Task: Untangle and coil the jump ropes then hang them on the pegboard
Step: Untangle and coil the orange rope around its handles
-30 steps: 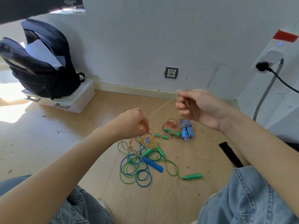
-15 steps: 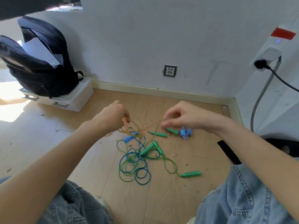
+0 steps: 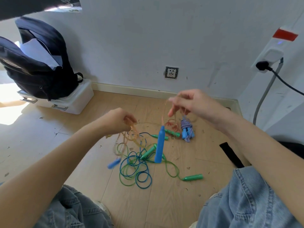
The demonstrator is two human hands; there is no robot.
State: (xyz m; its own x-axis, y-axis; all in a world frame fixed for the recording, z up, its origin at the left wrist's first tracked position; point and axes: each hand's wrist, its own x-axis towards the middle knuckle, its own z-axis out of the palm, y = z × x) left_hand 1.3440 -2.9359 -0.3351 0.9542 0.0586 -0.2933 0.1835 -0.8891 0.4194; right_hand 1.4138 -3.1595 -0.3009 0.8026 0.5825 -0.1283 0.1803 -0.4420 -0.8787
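My left hand [image 3: 117, 120] is closed on a bunch of loops of a clear orange jump rope [image 3: 130, 135]. My right hand [image 3: 190, 102] pinches the same orange rope higher up, and a blue handle [image 3: 160, 145] dangles upright from it. A second blue handle [image 3: 114, 163] hangs blurred below my left hand. On the wooden floor lies a tangle of blue and green ropes [image 3: 134, 170] with green handles [image 3: 193, 177]. A coiled red rope [image 3: 171, 125] and a bundled blue-and-white braided rope [image 3: 186, 130] lie farther back. No pegboard is visible.
A dark backpack [image 3: 36, 63] sits on a white plastic box [image 3: 72, 101] at the back left. A wall socket [image 3: 171, 72] is low on the wall. A power strip with a black plug [image 3: 263, 65] and cables hangs at right. My jeans-clad knees [image 3: 246, 199] frame the floor.
My right hand has risen from the floor, drawing up the orange rope with the blue handle now dangling. My left hand has dropped slightly, still gripping the loops.
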